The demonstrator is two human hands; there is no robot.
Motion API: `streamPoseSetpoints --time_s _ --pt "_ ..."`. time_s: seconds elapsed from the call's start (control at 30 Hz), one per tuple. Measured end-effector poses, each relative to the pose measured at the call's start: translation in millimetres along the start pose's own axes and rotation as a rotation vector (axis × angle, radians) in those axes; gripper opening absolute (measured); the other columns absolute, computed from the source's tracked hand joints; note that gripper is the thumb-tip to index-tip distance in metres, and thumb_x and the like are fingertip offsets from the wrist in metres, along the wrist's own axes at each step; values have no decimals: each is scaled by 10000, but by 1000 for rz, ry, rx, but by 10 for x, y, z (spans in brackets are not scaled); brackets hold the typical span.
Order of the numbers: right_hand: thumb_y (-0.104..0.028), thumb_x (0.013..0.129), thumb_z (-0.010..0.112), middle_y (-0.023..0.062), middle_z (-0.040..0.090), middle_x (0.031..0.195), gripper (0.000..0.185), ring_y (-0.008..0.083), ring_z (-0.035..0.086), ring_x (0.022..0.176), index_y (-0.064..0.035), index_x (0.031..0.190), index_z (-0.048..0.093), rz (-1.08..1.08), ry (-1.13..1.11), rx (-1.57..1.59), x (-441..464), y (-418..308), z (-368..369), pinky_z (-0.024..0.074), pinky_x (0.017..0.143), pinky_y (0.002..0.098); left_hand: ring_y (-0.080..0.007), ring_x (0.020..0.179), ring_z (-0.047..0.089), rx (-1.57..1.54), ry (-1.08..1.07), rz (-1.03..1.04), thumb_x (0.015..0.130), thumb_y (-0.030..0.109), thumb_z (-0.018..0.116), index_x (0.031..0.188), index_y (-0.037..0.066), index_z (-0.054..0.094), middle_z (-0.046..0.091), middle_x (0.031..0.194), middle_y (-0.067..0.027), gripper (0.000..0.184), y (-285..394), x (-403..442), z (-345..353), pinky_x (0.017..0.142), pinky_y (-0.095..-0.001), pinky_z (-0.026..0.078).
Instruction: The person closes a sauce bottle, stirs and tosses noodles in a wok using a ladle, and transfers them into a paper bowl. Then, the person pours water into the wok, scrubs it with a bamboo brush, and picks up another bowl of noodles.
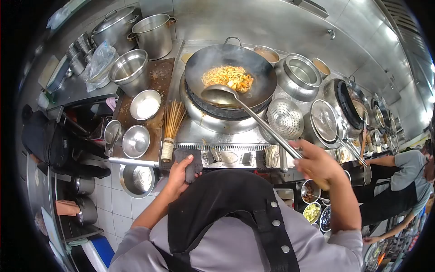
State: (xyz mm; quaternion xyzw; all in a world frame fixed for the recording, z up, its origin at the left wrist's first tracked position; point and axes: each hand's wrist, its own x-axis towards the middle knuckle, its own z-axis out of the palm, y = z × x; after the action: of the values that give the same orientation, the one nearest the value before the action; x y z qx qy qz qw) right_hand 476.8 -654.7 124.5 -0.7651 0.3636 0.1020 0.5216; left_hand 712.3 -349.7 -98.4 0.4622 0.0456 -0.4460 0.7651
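Note:
A large dark wok (195, 61) sits on the round burner, with noodles (224, 75) and pieces of other food inside. My right hand (319, 164) grips the handle end of a long metal ladle (253, 113); the ladle's bowl is over the near part of the wok, just in front of the noodles. At the counter's front edge, my left hand (182, 174) is closed on a dark folded cloth (194, 164). A bamboo brush (172, 122) lies just beyond that hand, to the left of the burner.
Metal bowls (136, 141) and pots (153, 38) stand at the left. A perforated strainer (285, 119), a mesh strainer (323, 119) and a second wok station are to the right. Two other people (405, 174), (45, 136) stand at the right and left sides.

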Motion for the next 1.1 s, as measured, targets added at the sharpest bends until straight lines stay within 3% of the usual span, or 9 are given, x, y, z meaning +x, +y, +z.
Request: streamPoseSetpoints --time_s 0.1,0.17,0.37,0.57,0.73,0.83,0.9,1.0,1.1 --pt "-91 954 630 33 562 734 530 111 537 552 -88 1459 471 -97 14 -88 660 84 399 431 485 270 -210 632 667 18 1 -11 969 255 660 1169 43 582 689 889 -99 303 -38 12 35 497 -291 524" --pt "-87 955 626 40 559 738 536 124 534 538 -85 1462 455 -221 -13 144 1083 268 533 426 476 280 -209 631 667 35 9 24 968 262 661 1159 42 588 690 883 -100 301 -37 6 58 496 -289 522" --pt "-80 956 613 44 565 738 510 131 539 532 -69 1442 455 -95 -114 351 757 134 473 434 470 286 -203 635 662 -1 16 2 967 273 663 1130 36 601 687 855 -106 294 -44 -12 -21 509 -288 528" --pt "-95 951 618 41 592 742 497 124 548 522 -88 1423 461 -190 14 517 1124 301 452 441 448 293 -217 640 656 -31 35 25 980 287 648 1130 18 612 689 857 -110 310 -44 -8 13 499 -289 509" --pt "-62 929 628 60 594 752 526 136 557 539 -69 1408 411 -228 306 594 1433 281 494 445 451 294 -235 669 655 -96 95 -10 1019 360 592 1100 13 623 681 856 -114 358 -36 69 44 547 -305 517" --pt "-50 904 649 62 575 754 553 140 549 550 -70 1400 404 -237 271 524 1768 233 722 463 472 302 -259 754 662 -115 -69 54 1047 448 519 1129 7 607 673 910 -131 457 -86 321 36 630 -349 538" --pt "-45 906 641 65 573 760 549 146 542 536 -89 1401 406 -201 108 760 1643 192 649 457 457 301 -280 918 635 -225 -69 -15 1028 571 475 1274 72 541 643 1126 -147 560 27 541 205 724 -412 571" --pt "-44 915 627 69 580 765 536 148 544 530 -98 1398 399 -238 21 1038 1568 409 362 453 440 304 -298 933 632 -340 -36 64 1050 530 460 1206 75 538 625 1059 -128 488 370 1021 847 803 -513 577" --pt "-38 925 612 70 583 762 503 144 545 527 -105 1379 409 -244 191 876 1891 360 290 449 426 305 -318 947 624 -374 35 81 1046 450 519 1217 76 505 602 1103 -142 411 466 1467 1275 820 -529 581"
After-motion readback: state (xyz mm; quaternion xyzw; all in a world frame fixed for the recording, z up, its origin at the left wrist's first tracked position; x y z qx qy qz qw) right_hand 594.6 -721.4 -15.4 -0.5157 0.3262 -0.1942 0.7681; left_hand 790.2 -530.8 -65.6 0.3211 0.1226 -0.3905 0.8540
